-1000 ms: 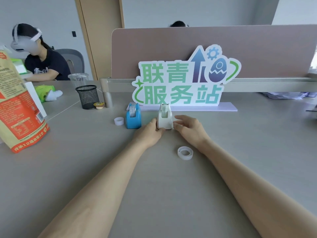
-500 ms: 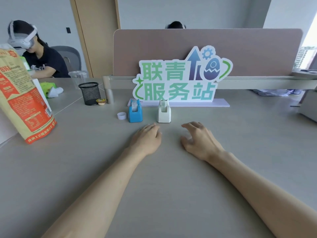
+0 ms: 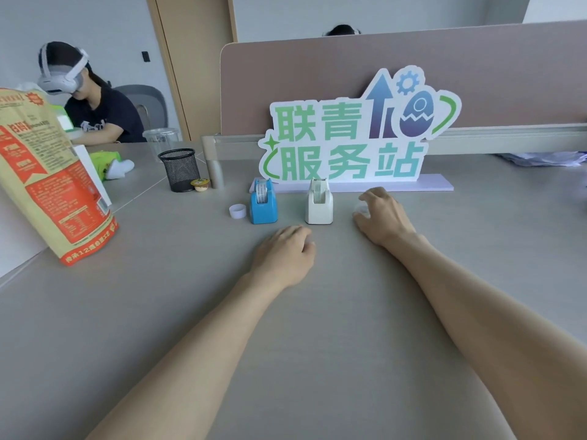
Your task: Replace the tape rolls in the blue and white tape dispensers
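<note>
Left hand (image 3: 286, 252) lay loosely curled, holding nothing, near white dispenser (image 3: 318, 203). Right hand (image 3: 382, 214) cupped over clear tape roll (image 3: 360, 208); grip unclear. Blue dispenser (image 3: 263, 203) stood left.

Both hands (image 3: 284, 254) (image 3: 382, 214) palm-down, fingers loosely curled.

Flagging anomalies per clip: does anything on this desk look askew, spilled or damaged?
Nothing spilled or damaged. The blue dispenser and white dispenser stand upright, side by side. The only stray item is a small white tape core lying left of the blue one.
</note>
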The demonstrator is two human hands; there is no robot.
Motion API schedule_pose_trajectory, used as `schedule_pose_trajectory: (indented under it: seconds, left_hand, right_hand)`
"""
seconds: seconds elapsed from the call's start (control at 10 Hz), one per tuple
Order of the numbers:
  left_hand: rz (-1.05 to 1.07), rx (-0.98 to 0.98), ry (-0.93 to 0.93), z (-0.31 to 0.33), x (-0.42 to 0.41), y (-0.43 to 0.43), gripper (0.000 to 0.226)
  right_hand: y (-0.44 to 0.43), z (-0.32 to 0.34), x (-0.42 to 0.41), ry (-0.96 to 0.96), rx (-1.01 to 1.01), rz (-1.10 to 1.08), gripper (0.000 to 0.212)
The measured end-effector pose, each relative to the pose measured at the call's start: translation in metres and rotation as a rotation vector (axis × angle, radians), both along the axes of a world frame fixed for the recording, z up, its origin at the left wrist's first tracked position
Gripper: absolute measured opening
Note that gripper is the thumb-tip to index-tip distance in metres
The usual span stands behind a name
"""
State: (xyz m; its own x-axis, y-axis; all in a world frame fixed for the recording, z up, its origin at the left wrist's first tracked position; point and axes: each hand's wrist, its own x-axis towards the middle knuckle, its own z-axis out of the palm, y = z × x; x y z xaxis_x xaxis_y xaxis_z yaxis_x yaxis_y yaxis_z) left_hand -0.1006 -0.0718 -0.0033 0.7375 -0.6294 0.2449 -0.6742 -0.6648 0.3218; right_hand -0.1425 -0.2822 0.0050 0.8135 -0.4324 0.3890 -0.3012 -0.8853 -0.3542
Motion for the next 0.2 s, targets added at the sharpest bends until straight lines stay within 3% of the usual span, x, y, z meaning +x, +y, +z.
schedule_pose_trajectory:
  seconds: [0.2]
  left_hand:
    - [-0.019, -0.027, 0.013, 0.0020, -0.0029, 0.0010, 0.037]
  right_hand:
    - [0.0097, -0.0007, -0.0167, -0.004, -0.030, -0.030, 0.035]
